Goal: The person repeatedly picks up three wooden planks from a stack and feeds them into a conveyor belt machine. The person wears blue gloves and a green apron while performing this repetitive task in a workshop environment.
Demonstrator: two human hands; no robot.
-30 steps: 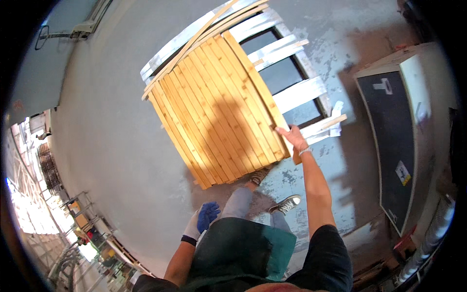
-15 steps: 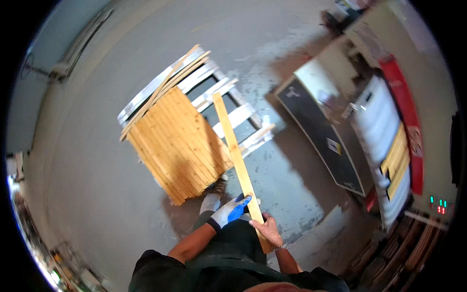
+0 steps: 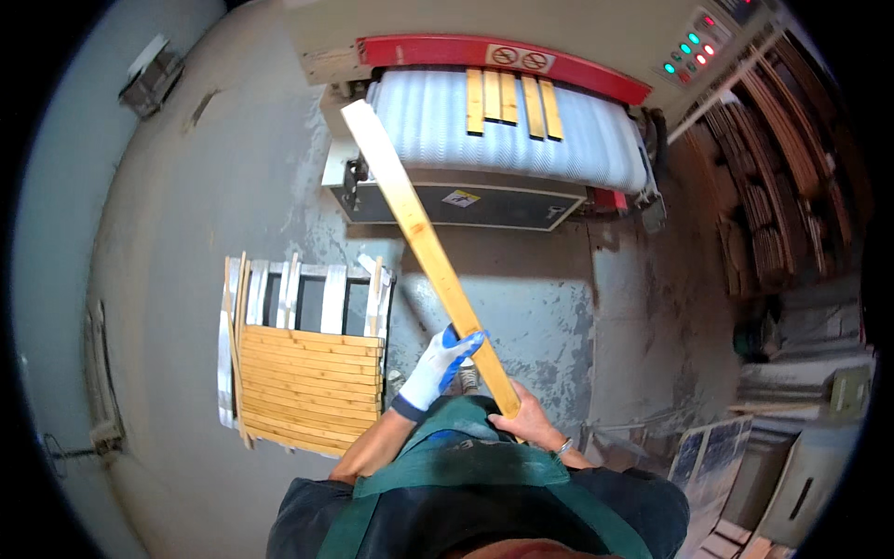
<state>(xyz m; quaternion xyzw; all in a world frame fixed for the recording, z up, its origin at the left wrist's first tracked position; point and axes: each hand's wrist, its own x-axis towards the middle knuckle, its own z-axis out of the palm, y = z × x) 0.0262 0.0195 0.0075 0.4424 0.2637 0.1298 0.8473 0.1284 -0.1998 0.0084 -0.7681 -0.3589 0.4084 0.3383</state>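
A long, light wooden board (image 3: 424,242) slants up and to the left in front of my body, its far end near the left side of a conveyor belt (image 3: 410,126). My left hand (image 3: 438,371), in a white and blue work glove, is closed around it at its lower part. Bare, my right hand (image 3: 531,419) grips the near end. To the left, a stack of similar boards (image 3: 312,377) lies side by side on a whitish pallet (image 3: 332,298). Several boards (image 3: 534,107) rest on the belt, their far ends under the machine's red bar (image 3: 419,50).
A dark panel (image 3: 428,207) forms the machine's lower front. Lit buttons (image 3: 691,47) show on its upper right. Stacked brown sheets or planks (image 3: 782,158) stand at the right, with a grey cabinet (image 3: 801,494) nearer. Thin strips (image 3: 235,345) lie along the pallet's left side.
My view has turned right, so the machine now lies ahead and the pallet to my left. The board has swung round with me, still in both hands.
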